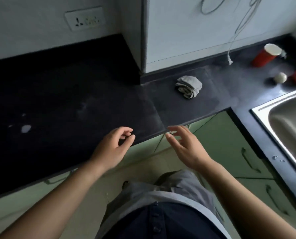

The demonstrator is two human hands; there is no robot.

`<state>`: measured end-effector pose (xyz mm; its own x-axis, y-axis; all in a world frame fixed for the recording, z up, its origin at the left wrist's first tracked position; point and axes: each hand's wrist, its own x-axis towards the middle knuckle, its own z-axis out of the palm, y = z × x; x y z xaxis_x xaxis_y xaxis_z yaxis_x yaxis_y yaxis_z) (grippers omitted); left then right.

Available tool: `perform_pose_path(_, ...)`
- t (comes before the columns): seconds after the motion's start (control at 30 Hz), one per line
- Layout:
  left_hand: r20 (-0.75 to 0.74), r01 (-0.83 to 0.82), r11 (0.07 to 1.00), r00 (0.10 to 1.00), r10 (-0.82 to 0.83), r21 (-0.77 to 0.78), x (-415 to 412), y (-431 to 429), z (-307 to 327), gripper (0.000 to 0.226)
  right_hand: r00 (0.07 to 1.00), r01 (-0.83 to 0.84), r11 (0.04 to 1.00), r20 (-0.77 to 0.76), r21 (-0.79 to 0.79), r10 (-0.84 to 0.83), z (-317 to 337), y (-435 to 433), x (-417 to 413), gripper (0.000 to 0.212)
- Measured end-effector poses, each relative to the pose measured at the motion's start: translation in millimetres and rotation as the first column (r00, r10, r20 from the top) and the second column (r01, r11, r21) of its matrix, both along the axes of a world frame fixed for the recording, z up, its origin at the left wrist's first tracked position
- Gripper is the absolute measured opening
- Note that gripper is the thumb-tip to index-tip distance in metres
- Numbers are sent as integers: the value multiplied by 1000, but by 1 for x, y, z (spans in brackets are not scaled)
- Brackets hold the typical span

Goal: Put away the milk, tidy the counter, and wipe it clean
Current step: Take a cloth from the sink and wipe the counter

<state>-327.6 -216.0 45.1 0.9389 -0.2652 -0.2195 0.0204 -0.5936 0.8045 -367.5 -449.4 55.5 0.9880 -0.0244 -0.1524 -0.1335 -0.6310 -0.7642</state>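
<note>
Hovering empty over the counter (92, 94) edge, the left hand (111, 149) is curling loosely while the right hand (185, 145) is spreading open; the cloth (188, 86) is lying well beyond the right fingertips, the white spill (25, 128) far left, risking being missed

Left hand (111, 149) loosely curled, empty, right hand (185, 146) spread, empty, both forearms bare, reaching forward

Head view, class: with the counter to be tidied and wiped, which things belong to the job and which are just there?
Job: grey cloth; white spill; red cup; black counter.
Just there: wall socket; sink; hanging cable.
</note>
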Motion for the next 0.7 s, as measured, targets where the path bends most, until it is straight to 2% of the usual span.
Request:
perform_pose_path(0.1, -18, 90, 992, 996, -89, 84, 49, -21, -10, 29, 999, 35, 995, -14, -92, -36, -2, -18, 29, 45)
perform_pose_path(0.23, -127, 234, 935, 970, -206, 265, 96, -52, -30, 40, 998, 43, 985, -47, -168, -51, -6, -53, 79, 47)
perform_pose_path(0.3, -125, 261, 920, 964, -234, 293, 111, -68, -38, 43, 997, 32, 981, -60, -190, -44, -7, -70, 107, 48)
perform_pose_path(0.43, 17, 156, 945, 986, -168, 286, 145, -98, -48, 41, 994, 11, 982, -108, -190, -32, -20, -95, 162, 45)
perform_pose_path(0.5, 76, 93, 938, 989, -125, 334, 160, -111, -55, 44, 997, -46, 974, -71, -222, 31, -30, -105, 186, 43)
perform_pose_path(0.63, 16, 82, 863, 994, -104, 499, 171, -125, -76, 58, 992, -125, 911, -23, -393, 126, -51, -127, 231, 40)
perform_pose_path(0.7, -10, 84, 832, 996, -94, 548, 169, -127, -86, 63, 980, -197, 879, -110, -434, 165, -62, -139, 250, 39)
